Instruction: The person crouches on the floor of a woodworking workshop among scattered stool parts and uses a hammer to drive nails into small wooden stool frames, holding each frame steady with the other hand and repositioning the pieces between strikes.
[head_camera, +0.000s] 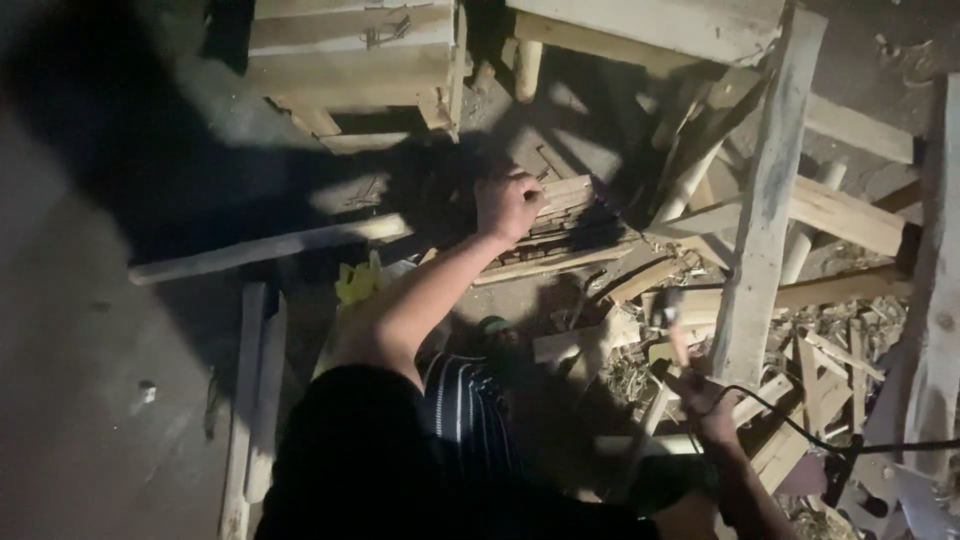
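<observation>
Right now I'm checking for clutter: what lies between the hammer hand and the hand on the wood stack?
In the head view, loose wood offcuts and shavings lie between the right hand holding the hammer and the left hand on the stacked wood pieces.

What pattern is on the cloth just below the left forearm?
Dark with thin white vertical stripes: the striped cloth below the left hand's forearm, clearest in the head view.

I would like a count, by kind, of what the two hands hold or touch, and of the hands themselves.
Hands: 2, left hand and right hand
Stacked wood pieces under the left hand: 1 stack
Hammer in the right hand: 1
Total: 4
</observation>
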